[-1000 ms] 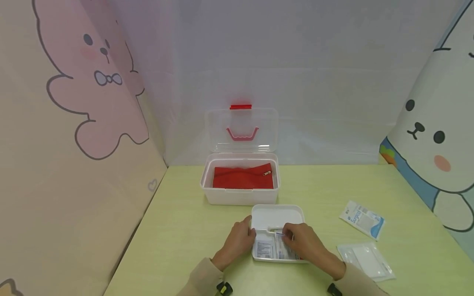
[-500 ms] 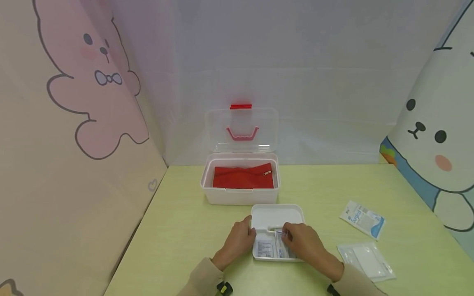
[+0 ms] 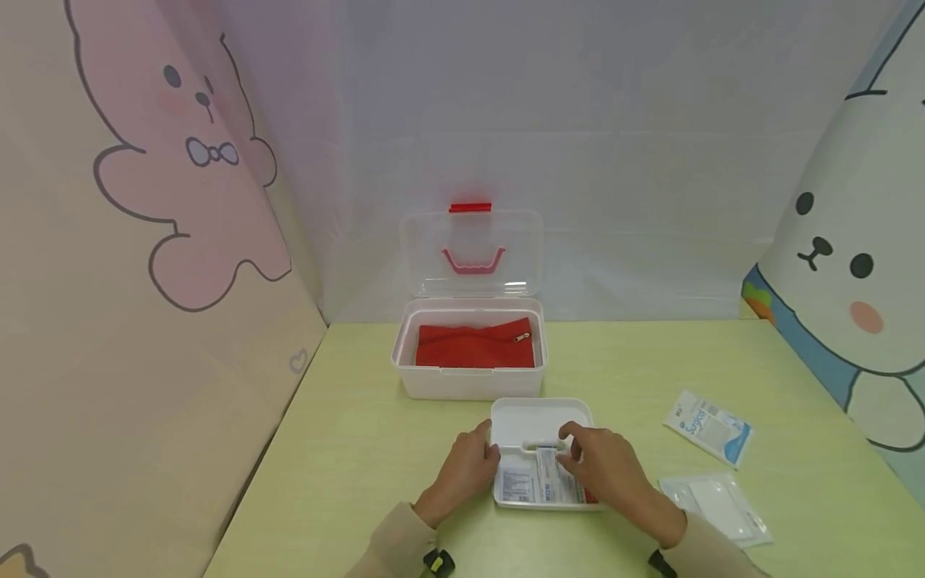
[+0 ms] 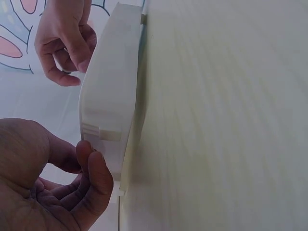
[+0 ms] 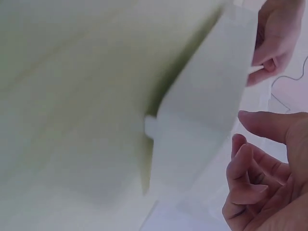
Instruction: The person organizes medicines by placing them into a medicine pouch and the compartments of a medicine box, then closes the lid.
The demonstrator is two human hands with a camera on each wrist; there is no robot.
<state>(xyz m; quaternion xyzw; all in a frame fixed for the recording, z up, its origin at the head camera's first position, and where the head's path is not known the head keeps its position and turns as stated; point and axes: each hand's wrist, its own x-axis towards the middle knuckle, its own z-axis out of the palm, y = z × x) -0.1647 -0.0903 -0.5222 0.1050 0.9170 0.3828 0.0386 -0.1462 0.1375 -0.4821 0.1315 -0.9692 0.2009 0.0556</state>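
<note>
A small white lidded case (image 3: 542, 419) lies unfolded on the table, its compartment facing the person. Inside are a printed packet (image 3: 517, 486) at the left, a narrow white packet (image 3: 547, 475) in the middle and something red (image 3: 591, 496) at the right, partly hidden. My left hand (image 3: 465, 464) grips the case's left edge near the hinge; in the left wrist view its thumb and fingers pinch the rim. Over the right part of the compartment hovers my right hand (image 3: 614, 474), thumb and forefinger apart with nothing between them.
Behind the case stands a white box (image 3: 470, 384) with its clear lid raised and a red zip pouch (image 3: 473, 347) inside. To the right lie a blue-and-white "Surgical" packet (image 3: 708, 429) and a clear packet with a white pad (image 3: 717, 508). Fabric walls enclose the table.
My right hand has let go of the narrow packet and lifted slightly to the right, its fingers spreading. More of the packet and the red item now shows. The left hand stays put.
</note>
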